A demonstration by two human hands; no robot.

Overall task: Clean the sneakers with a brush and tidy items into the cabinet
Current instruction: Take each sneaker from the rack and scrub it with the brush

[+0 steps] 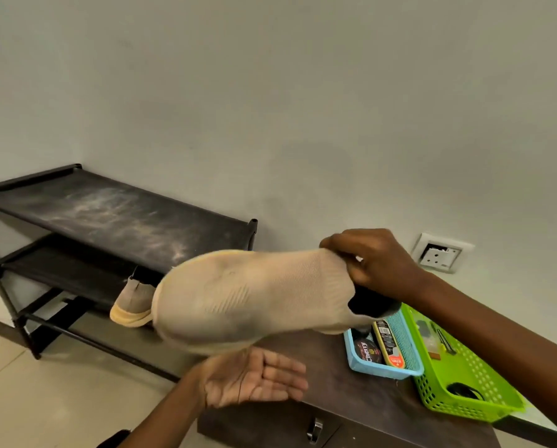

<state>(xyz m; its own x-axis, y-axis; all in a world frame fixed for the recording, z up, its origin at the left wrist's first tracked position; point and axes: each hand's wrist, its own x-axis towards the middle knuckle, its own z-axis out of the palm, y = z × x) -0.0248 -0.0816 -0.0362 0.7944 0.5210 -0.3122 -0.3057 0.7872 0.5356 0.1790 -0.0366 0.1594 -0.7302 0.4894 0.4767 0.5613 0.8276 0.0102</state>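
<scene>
Head view: right hand (372,265) grips the beige knit sneaker (238,299) by its collar, while the left hand (254,378) lies flat, palm-up beneath it.

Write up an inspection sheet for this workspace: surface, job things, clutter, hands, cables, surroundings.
Surface: dark brown wooden cabinet top, baskets at its right.
Job's things: beige knit sneaker held aloft; second beige sneaker on black shoe rack's middle shelf.
Clutter: blue plastic basket with shoe polish; green plastic basket with small items.
Hands: right hand grips sneaker's collar; left hand open, palm up, beneath it.
Cables: nothing seen.
Surroundings: dusty rack top, white wall socket.
</scene>
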